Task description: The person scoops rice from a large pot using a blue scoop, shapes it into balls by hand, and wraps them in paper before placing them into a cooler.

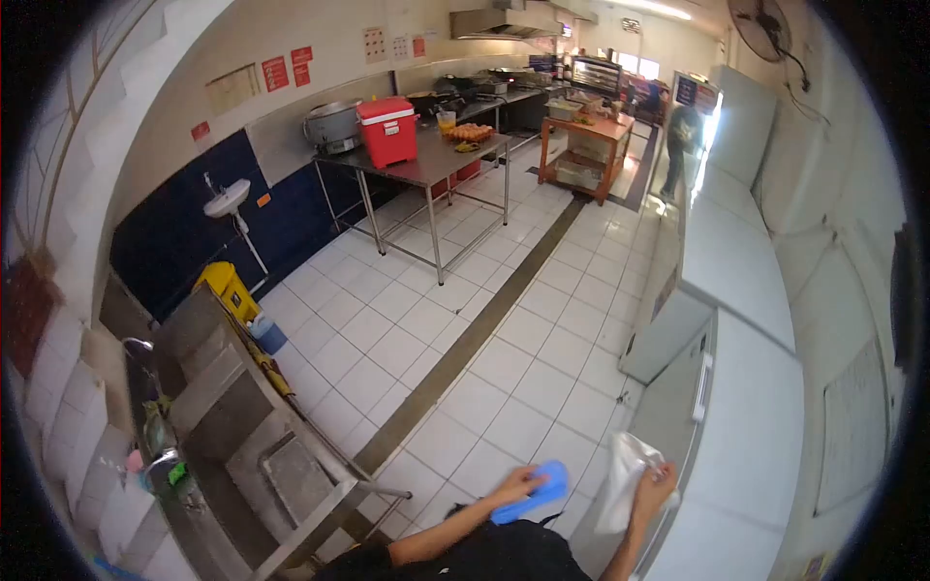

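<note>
Floor: white square tiles; dark strip, diagonal through centre. Left: dark blue wall panel; white basin, wall-mounted. Lower left: steel sink unit. Upper centre: steel counter; orange counter; extractor hood. Right: white cabinets, in a row. Upper right: wall fan. Top: tube light, lit.

bright overall | sources: ceiling tube, far window washed out | glare: white streak beside backlit person | sheen on far floor | soft shade under bench | fisheye: edges bowed, corners black | far end hazy; notices unreadable; blue item soft-edged
</note>
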Demonstrator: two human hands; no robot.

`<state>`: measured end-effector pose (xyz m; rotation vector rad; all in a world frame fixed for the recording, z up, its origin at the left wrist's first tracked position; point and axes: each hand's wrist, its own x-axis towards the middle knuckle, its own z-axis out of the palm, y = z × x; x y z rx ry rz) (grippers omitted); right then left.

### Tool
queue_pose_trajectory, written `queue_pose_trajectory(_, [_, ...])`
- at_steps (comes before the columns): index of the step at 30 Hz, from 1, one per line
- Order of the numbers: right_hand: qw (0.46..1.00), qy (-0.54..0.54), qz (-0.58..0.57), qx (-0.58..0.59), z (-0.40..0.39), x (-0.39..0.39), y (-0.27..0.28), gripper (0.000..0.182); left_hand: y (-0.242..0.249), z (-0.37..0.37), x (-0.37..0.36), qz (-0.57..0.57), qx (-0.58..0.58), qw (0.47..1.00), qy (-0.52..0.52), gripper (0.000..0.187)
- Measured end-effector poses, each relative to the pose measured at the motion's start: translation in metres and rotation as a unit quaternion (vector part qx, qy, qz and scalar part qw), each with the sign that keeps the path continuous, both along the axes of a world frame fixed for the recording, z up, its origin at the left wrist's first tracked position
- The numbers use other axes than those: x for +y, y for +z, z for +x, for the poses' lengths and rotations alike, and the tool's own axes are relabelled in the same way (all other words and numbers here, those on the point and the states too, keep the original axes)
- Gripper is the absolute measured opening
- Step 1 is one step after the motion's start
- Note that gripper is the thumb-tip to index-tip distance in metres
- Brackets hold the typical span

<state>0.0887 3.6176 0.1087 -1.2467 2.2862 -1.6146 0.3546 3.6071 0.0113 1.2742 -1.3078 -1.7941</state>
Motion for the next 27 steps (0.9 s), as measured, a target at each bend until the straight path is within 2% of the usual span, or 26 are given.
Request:
queue_pose_trajectory(1, [0.998,0.031,0.014,0.046,0.001,-0.044,-0.005,0.014,-0.029,0.021,-0.033,-0.057,-0.003,0.995,0.083,0.039])
queue_pose_trajectory(4, [0.992,0.123,0.025,0.009,0.055,-0.163,0.033,0.014,-0.006,0.100,-0.101,-0.039,0.003,0.954,0.296,0.027])
queue_pose_trajectory(6, [0.978,0.207,0.029,0.025,0.081,-0.244,0.037,0.015,-0.030,0.154,-0.138,-0.039,-0.052,0.915,0.399,0.026])
queue_pose_trajectory(7, [0.976,0.214,0.023,0.028,0.094,-0.280,0.034,0.015,-0.049,0.182,-0.157,-0.039,-0.059,0.896,0.437,0.024])
queue_pose_trajectory(9, [0.965,0.259,0.035,-0.013,0.118,-0.344,0.026,0.015,-0.071,0.228,-0.194,-0.039,-0.086,0.869,0.486,0.024])
queue_pose_trajectory(12, [0.958,0.276,0.034,-0.077,0.159,-0.422,0.009,0.015,-0.076,0.278,-0.269,-0.001,-0.142,0.852,0.504,0.025])
queue_pose_trajectory(15, [0.954,0.278,0.021,-0.107,0.187,-0.503,-0.004,0.015,-0.084,0.312,-0.376,-0.054,-0.142,0.856,0.495,0.026])
queue_pose_trajectory(17, [0.954,0.265,0.023,-0.136,0.206,-0.544,-0.016,0.015,-0.066,0.324,-0.458,-0.013,-0.071,0.873,0.482,0.027])
queue_pose_trajectory(19, [0.963,0.239,0.016,-0.122,0.224,-0.596,-0.031,0.014,-0.053,0.328,-0.546,-0.023,-0.037,0.874,0.483,0.027])
queue_pose_trajectory(21, [0.964,0.217,0.014,-0.153,0.255,-0.657,-0.040,0.013,-0.041,0.336,-0.633,-0.062,-0.045,0.898,0.434,0.028])
queue_pose_trajectory(24, [0.959,0.232,0.079,-0.143,0.294,-0.752,-0.062,0.011,-0.056,0.362,-0.760,-0.104,-0.113,0.912,0.380,0.032])
queue_pose_trajectory(27, [0.951,0.277,0.066,-0.122,0.342,-0.865,-0.073,0.008,-0.039,0.386,-0.890,-0.156,-0.184,0.908,0.343,0.036])
